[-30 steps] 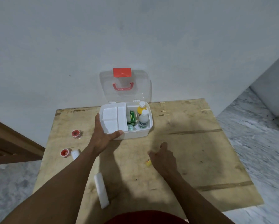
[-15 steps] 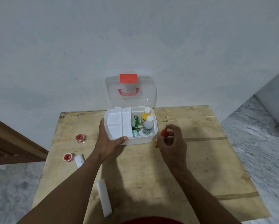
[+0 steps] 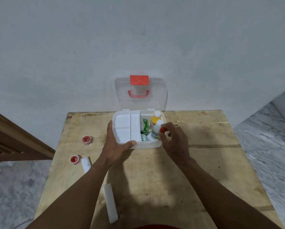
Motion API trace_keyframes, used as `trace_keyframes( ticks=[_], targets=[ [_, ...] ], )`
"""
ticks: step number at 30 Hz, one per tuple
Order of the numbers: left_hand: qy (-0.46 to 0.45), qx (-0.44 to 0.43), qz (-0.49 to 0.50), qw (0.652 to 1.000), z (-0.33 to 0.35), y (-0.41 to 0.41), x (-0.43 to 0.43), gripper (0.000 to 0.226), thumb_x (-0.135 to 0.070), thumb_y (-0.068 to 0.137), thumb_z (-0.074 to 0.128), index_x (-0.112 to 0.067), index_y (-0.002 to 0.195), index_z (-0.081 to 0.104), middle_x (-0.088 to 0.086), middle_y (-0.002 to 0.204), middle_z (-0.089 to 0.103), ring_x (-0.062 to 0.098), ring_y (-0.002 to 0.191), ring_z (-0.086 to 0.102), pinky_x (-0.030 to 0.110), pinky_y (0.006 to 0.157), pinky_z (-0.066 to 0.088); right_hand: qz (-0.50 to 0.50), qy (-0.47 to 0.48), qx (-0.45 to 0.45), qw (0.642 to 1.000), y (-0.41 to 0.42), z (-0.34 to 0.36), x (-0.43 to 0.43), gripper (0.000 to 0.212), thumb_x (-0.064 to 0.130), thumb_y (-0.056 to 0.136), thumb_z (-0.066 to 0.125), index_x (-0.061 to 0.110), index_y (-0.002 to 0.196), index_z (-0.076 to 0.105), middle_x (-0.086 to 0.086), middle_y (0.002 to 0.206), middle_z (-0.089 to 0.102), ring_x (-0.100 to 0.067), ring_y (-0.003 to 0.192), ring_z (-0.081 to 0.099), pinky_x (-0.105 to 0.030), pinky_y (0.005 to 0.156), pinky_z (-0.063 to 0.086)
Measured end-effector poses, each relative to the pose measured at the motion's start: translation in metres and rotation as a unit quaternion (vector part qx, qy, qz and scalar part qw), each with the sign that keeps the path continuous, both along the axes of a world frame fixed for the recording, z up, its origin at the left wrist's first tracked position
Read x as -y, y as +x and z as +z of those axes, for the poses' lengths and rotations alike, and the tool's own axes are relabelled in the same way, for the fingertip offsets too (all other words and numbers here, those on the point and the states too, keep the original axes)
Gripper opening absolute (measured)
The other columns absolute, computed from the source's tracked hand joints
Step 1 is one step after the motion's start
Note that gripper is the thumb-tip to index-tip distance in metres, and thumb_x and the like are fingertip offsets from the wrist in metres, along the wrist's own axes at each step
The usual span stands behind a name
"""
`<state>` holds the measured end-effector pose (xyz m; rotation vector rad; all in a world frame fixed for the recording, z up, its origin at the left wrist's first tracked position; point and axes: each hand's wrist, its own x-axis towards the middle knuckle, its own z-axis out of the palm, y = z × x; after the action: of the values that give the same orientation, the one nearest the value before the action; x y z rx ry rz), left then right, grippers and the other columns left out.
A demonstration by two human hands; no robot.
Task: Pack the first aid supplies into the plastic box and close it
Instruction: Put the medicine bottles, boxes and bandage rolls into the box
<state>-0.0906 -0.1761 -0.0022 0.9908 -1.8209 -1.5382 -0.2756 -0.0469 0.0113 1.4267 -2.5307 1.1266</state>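
One small vial (image 3: pixel 160 133), seemingly upright, pinched by right hand (image 3: pixel 174 141) above the box's (image 3: pixel 143 145) right compartment; left hand (image 3: pixel 115 146) grips the box's front-left rim.

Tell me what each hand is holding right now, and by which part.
Right hand pinches a small red-capped bottle near its cap. Left hand grips the plastic box at its front-left corner.

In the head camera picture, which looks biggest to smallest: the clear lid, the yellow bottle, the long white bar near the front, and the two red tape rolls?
1. clear lid
2. long white bar, though nearness to the camera flatters it
3. yellow bottle
4. The two red tape rolls look alike, so I won't rank them.
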Motion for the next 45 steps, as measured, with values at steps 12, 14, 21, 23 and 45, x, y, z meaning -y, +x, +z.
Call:
trace_keyframes(
  ticks=[12,14,21,23,45],
  targets=[
    [-0.002,0.004,0.002,1.0,-0.003,0.0,0.002,0.1,-0.041,0.06,0.084,-0.028,0.14,0.026,-0.015,0.127,0.047,-0.008,0.114,0.048,0.012,0.081,0.051,0.061,0.198,0.021,0.978,-0.02,0.017,0.014,0.011,0.024,0.087,0.068,0.021,0.098,0.066,0.006,0.095,0.077,-0.024,0.087,0.068,-0.029,0.071,0.048],
    [0.0,0.005,0.003,1.0,-0.003,0.0,0.002,0.098,-0.037,0.062,0.085,-0.028,0.14,0.026,-0.015,0.128,0.047,-0.008,0.114,0.048,0.012,0.081,0.051,0.061,0.242,-0.003,0.968,-0.021,0.02,0.017,0.009,0.026,0.089,0.064,0.023,0.097,0.065,0.001,0.096,0.076,-0.028,0.088,0.067,-0.033,0.074,0.052],
    [0.007,0.01,0.008,1.0,-0.006,0.0,0.001,0.099,-0.037,0.062,0.086,-0.029,0.141,0.025,-0.015,0.127,0.048,-0.009,0.113,0.048,0.017,0.084,0.05,0.065,0.364,-0.094,0.924,-0.021,0.026,0.03,0.014,0.016,0.089,0.062,0.016,0.099,0.071,-0.009,0.098,0.071,-0.031,0.089,0.068,-0.036,0.075,0.054],
    [0.009,0.011,0.01,1.0,-0.006,0.0,-0.001,0.1,-0.034,0.063,0.086,-0.029,0.142,0.025,-0.016,0.127,0.047,-0.01,0.113,0.047,0.016,0.084,0.049,0.06,0.377,-0.096,0.919,-0.021,0.026,0.032,0.016,0.014,0.086,0.067,0.015,0.102,0.072,-0.009,0.099,0.071,-0.031,0.09,0.069,-0.036,0.076,0.055],
    [-0.001,0.01,0.004,1.0,-0.004,0.0,0.001,0.097,-0.031,0.065,0.085,-0.027,0.142,0.026,-0.015,0.129,0.047,-0.007,0.116,0.049,0.014,0.084,0.05,0.089,0.18,0.241,0.95,-0.035,0.017,-0.003,0.125,0.041,0.055,0.096,0.022,0.155,0.025,0.012,0.145,0.04,-0.016,0.125,0.048,-0.035,0.102,0.044]
  ],
)
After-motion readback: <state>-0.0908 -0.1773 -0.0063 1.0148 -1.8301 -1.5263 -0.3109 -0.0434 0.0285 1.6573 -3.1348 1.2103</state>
